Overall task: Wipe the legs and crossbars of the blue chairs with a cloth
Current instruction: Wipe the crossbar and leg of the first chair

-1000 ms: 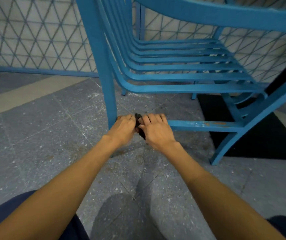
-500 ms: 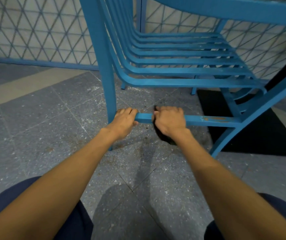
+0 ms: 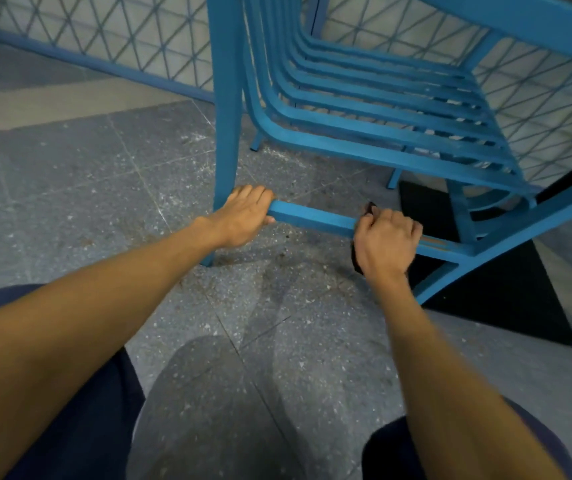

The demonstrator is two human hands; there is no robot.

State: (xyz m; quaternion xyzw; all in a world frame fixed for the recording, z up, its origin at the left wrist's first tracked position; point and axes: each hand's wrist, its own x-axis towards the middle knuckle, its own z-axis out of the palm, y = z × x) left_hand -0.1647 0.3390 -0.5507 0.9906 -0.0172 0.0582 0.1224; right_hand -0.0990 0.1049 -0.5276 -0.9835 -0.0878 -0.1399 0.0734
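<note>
A blue slatted chair [image 3: 364, 109] stands on the grey floor in front of me, seen from behind and low down. Its lower rear crossbar [image 3: 312, 218] runs between the left leg [image 3: 225, 140] and the right leg [image 3: 478, 268]. My left hand [image 3: 243, 220] grips the crossbar's left end, right beside the left leg. My right hand [image 3: 386, 244] is wrapped round the crossbar further right, holding a dark cloth [image 3: 359, 258] against the bar. Only small bits of the cloth show above and below the hand.
A blue-framed mesh fence [image 3: 111, 39] runs along the back. A black mat [image 3: 506, 292] lies under the chair's right side. My knees in dark trousers [image 3: 80, 427] fill the bottom corners. Speckled grey floor tiles [image 3: 104, 188] spread to the left.
My right hand has slid the cloth to the right along the crossbar, away from my left hand. The left hand has stayed gripping the bar by the left leg.
</note>
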